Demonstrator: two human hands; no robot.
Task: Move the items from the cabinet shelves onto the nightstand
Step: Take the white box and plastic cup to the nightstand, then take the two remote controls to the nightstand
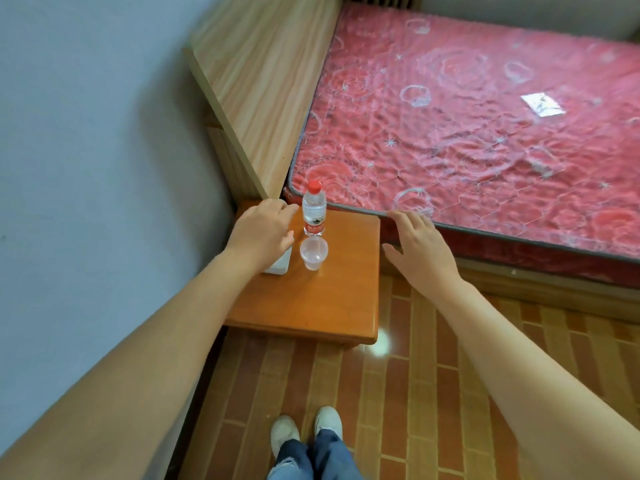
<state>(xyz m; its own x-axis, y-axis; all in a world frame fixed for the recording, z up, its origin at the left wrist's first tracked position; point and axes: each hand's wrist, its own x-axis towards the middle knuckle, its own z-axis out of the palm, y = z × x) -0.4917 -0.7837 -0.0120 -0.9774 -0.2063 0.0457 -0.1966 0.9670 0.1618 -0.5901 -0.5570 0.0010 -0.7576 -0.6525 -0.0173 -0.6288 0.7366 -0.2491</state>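
While both hands hang open, left hand (259,233) over a white box (277,266), right hand (420,249) off the bench (311,299), bottle (314,209) & cup (313,252) stand there; cup prob. light, crushable: grip low.

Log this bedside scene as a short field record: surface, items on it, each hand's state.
surface: orange wooden nightstand beside the bed
bottle: water bottle, red cap, upright near the back edge
cup: clear plastic cup, upright, in front of the bottle
white object: partly hidden under left hand
left hand: on the white object
right hand: open, empty, off the nightstand
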